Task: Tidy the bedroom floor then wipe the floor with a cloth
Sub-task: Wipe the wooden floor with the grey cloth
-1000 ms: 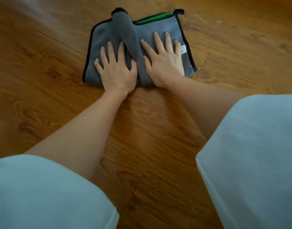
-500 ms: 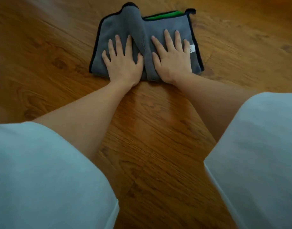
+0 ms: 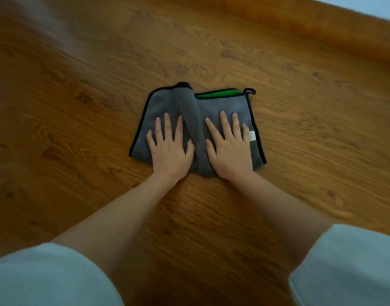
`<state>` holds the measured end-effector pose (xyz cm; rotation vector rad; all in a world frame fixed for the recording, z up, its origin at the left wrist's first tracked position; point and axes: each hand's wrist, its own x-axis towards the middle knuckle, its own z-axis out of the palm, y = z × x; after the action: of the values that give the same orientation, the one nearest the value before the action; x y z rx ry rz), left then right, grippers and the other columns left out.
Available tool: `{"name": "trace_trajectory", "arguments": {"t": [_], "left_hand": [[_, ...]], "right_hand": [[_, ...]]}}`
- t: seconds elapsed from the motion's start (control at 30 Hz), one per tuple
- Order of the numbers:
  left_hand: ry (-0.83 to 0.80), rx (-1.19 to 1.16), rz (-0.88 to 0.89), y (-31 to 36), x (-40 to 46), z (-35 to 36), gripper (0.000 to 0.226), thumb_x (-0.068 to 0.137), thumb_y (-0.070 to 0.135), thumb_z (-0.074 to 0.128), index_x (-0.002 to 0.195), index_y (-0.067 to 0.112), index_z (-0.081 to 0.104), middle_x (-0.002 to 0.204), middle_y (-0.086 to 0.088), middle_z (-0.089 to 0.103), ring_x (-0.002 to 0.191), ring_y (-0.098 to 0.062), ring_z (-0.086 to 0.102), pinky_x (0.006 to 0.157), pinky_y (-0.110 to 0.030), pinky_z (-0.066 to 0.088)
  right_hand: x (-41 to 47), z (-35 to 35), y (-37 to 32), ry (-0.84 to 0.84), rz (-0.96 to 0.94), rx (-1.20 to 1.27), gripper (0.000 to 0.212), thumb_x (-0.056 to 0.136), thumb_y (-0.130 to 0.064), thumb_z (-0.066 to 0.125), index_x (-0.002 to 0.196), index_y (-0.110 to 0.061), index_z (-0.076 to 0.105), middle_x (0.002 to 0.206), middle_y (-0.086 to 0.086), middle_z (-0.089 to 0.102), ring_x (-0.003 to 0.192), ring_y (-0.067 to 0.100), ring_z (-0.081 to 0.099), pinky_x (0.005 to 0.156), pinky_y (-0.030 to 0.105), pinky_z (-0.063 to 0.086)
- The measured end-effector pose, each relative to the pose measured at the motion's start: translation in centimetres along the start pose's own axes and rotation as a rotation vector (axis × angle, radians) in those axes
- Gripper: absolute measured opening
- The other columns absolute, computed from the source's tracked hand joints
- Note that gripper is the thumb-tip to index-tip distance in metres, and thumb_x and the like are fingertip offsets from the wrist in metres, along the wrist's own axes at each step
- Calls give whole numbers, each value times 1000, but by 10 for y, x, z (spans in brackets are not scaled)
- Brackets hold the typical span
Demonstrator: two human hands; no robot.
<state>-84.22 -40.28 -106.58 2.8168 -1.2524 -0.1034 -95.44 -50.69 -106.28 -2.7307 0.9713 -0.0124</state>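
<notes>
Pressing a grey cloth (image 3: 225,107) flat against the wooden floor (image 3: 79,133) with both hands.

Lying out in the middle of the floor, well ahead of the white sleeves (image 3: 48,277) low in view. Resting palm-down on the cloth's left half: left hand (image 3: 171,149), fingers straight and spread, gripping nothing. Running between the hands: a raised fold (image 3: 190,120) of fabric. Pressing the right half the same way: right hand (image 3: 230,151), fingers straight and spread. Peeking from the far edge: a green underside (image 3: 219,93), black hanging loop (image 3: 249,91) at the right corner, white label (image 3: 252,136) just beside the little finger.
</notes>
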Motion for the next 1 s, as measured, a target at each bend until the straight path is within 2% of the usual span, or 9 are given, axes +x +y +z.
{"name": "trace_trajectory", "arguments": {"t": [0.13, 0.47, 0.6, 0.77, 0.9, 1.0], "left_hand": [[-5, -1, 124, 15, -46, 6, 65, 91, 47, 23, 148, 18, 24, 154, -17, 23, 142, -36, 20, 110, -56, 19], [-67, 22, 371, 42, -100, 2, 64, 90, 46, 30, 146, 17, 30, 151, -17, 30, 139, -36, 27, 106, -57, 28], [-85, -13, 439, 50, -112, 2, 62, 90, 44, 31, 145, 16, 29, 151, -17, 30, 139, -37, 27, 106, -58, 31], [-85, -32, 508, 51, -109, 3, 62, 90, 44, 31, 146, 16, 27, 152, -17, 27, 141, -37, 21, 109, -58, 25], [-100, -20, 616, 54, -92, 5, 63, 90, 45, 30, 146, 15, 28, 153, -18, 25, 142, -37, 18, 112, -57, 19], [-103, -19, 646, 62, -73, 5, 64, 91, 46, 27, 147, 16, 26, 154, -17, 23, 143, -36, 16, 113, -57, 15]], "right_hand": [[-61, 5, 9, 6, 50, -11, 55, 96, -45, 21, 149, -31, 21, 157, 9, 17, 145, 32, 8, 115, 47, 4], [-156, 8, 19, 68, 236, -40, 54, 95, -43, 25, 146, -26, 32, 153, 12, 28, 142, 34, 19, 111, 49, 15], [-177, 7, 18, 70, 279, -38, 57, 98, -46, 11, 144, -24, 35, 151, 13, 31, 141, 34, 20, 111, 50, 17], [-180, 7, 20, 71, 276, -37, 59, 98, -45, 8, 144, -22, 35, 151, 13, 31, 141, 35, 20, 110, 51, 18], [-173, 9, 22, 95, 309, -46, 55, 95, -41, 23, 144, -22, 35, 152, 13, 29, 142, 35, 17, 111, 51, 15], [-160, 8, 27, 103, 350, -55, 56, 93, -39, 26, 145, -21, 35, 154, 13, 26, 143, 36, 16, 112, 51, 13]]}}
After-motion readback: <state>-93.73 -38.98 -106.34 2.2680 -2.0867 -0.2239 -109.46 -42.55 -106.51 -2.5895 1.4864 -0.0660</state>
